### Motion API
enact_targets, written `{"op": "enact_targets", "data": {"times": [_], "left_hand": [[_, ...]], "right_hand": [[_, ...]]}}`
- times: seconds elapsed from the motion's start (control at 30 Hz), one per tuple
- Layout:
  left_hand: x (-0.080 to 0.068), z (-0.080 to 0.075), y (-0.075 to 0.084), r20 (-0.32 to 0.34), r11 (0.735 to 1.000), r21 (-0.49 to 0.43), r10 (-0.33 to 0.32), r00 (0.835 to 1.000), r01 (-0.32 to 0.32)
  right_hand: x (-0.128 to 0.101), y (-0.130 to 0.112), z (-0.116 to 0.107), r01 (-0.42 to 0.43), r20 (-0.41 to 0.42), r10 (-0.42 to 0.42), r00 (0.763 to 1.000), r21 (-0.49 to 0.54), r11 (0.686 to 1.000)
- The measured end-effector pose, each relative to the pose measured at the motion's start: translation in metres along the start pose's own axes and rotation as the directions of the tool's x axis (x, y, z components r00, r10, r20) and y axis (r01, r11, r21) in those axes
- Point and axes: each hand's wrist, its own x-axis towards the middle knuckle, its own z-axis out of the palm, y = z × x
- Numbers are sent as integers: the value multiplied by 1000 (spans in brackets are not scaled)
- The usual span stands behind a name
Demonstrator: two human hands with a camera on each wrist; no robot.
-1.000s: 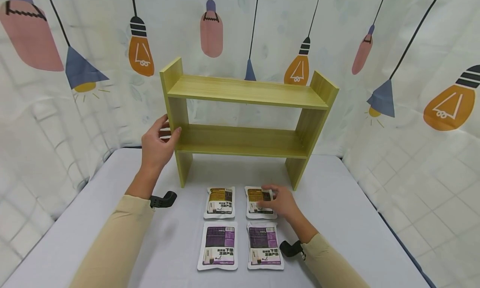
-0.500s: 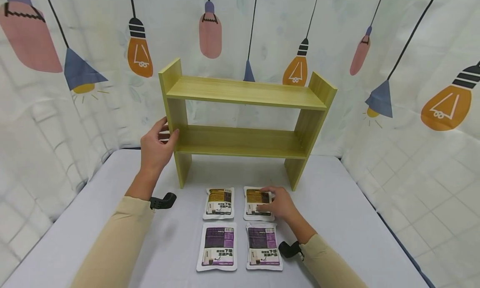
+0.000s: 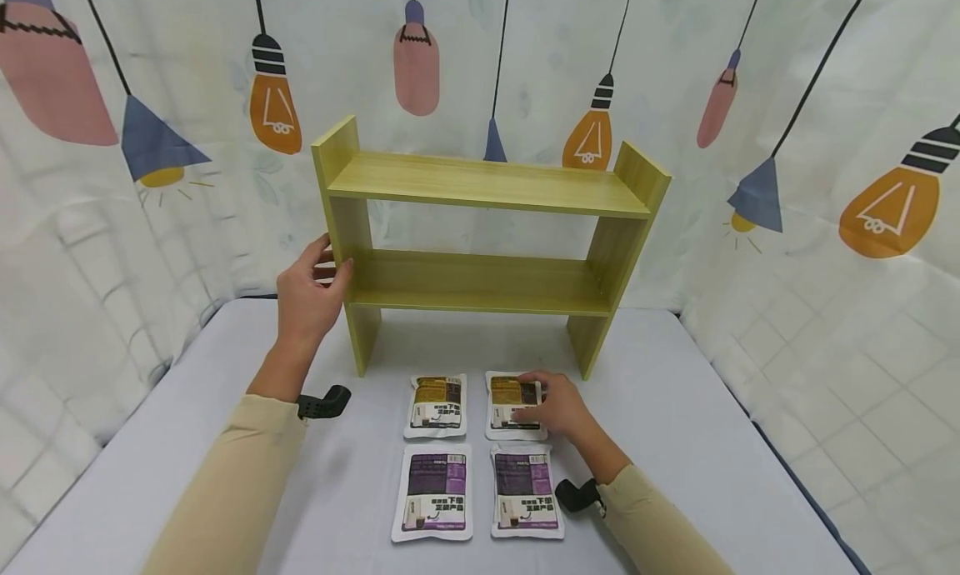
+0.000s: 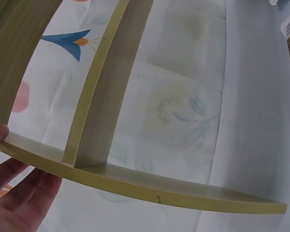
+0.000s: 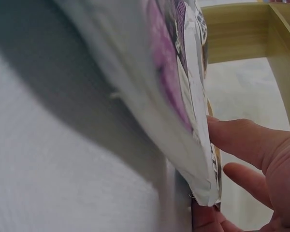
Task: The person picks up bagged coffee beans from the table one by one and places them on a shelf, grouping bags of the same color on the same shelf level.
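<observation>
My left hand [image 3: 307, 296] grips the left side panel of a yellow-green wooden two-tier shelf [image 3: 480, 279]. In the left wrist view, thumb and fingers lie on opposite faces of that panel. My right hand [image 3: 561, 407] holds the right side of a white pouch with a brown label [image 3: 502, 396], thumb over its face and a finger near its top edge. A matching brown-labelled pouch [image 3: 437, 407] lies to its left. Two purple-labelled pouches, one on the left [image 3: 432, 492] and one on the right [image 3: 527, 492], lie nearer me. The right one hides part of the grip in the right wrist view.
A white cloth covers the table [image 3: 660, 442]. Behind and on both sides hangs a white curtain [image 3: 465, 83] printed with lamps and bulbs. The shelf stands at the back of the table, just beyond the pouches.
The pouch under my right hand has shifted slightly toward me and turned a little straighter. My left hand stays on the shelf. The whole view has drifted slightly.
</observation>
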Motion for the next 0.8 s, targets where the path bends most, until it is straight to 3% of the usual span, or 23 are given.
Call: {"op": "enact_targets", "data": {"times": [0.8], "left_hand": [[0,2,-3,-20,999,23,37,999,-37]], "right_hand": [[2,-1,-2,23,27,-23,999,5,1000]]}}
